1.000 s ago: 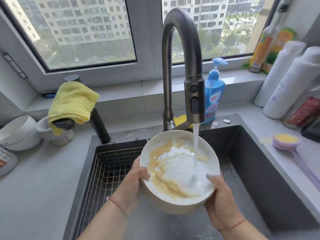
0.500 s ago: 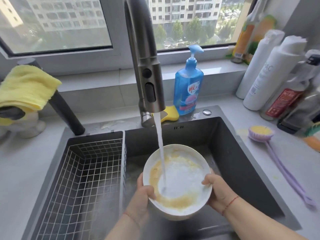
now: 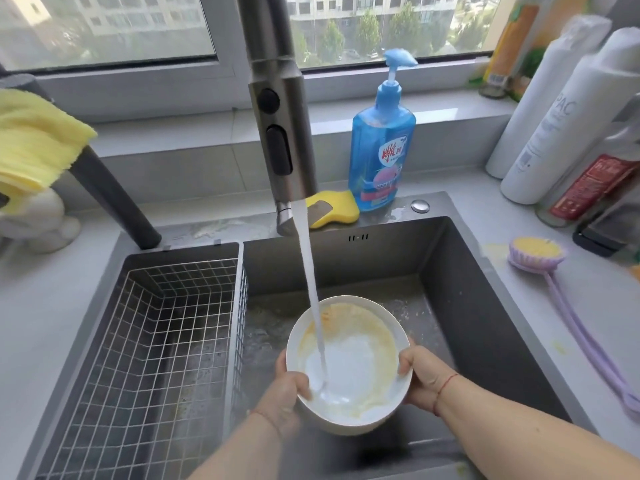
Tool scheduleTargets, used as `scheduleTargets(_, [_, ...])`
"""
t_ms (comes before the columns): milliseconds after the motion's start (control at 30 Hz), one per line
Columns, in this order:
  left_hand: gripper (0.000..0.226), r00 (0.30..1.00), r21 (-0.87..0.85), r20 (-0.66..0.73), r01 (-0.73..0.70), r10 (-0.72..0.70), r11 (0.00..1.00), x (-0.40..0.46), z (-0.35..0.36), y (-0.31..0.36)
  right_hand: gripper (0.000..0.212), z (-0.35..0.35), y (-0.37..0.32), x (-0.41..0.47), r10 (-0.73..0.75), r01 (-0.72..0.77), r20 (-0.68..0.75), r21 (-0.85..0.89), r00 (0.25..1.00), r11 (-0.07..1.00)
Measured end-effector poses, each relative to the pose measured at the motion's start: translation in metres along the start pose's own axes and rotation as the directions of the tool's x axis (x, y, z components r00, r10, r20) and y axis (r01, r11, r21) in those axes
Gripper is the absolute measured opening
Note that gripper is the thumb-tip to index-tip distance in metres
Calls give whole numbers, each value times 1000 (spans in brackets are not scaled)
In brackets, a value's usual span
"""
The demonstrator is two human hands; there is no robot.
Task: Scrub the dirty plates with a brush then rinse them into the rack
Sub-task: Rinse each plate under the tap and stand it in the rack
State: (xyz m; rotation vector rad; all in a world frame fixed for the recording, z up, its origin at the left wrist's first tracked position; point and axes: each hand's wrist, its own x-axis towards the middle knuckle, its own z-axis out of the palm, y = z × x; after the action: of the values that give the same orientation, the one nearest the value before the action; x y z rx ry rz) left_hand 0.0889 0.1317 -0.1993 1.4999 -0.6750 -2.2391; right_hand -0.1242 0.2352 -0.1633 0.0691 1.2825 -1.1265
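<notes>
Plate, white, round and deep like a shallow ceramic bowl point(image 3: 349, 365), sat low inside the dark grey sink point(image 3: 460, 306), lower beneath the steel tap point(image 3: 280, 133) than a second before. Left hand point(image 3: 282, 396) clamped the plate's near-left rim, thumb over the edge; right hand point(image 3: 420, 375) pinched its right rim the same way. Water stream point(image 3: 311, 299) struck left of the plate's middle, and the yellow-brown smear had shrunk to a ring along the far rim, so rinsing was working, though scrubbing probably remained. Left of the plate stood the wire-grid rack point(image 3: 156, 341), seemingly holding nothing yet. Right of the plate, on the counter, lay the lilac long-handled brush point(image 3: 540, 254). Beyond the plate stood a blue pump soap bottle point(image 3: 381, 147).
</notes>
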Motion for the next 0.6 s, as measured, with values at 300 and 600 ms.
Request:
scheduleTargets(300, [105, 998, 54, -33, 56, -55, 997, 11, -3, -7, 96, 1, 5, 5, -10, 10, -7, 23, 1000, 1000])
scheduleTargets(600, [115, 997, 136, -72, 32, -22, 990, 29, -12, -14, 95, 2, 10, 11, -18, 12, -45, -123, 999, 992])
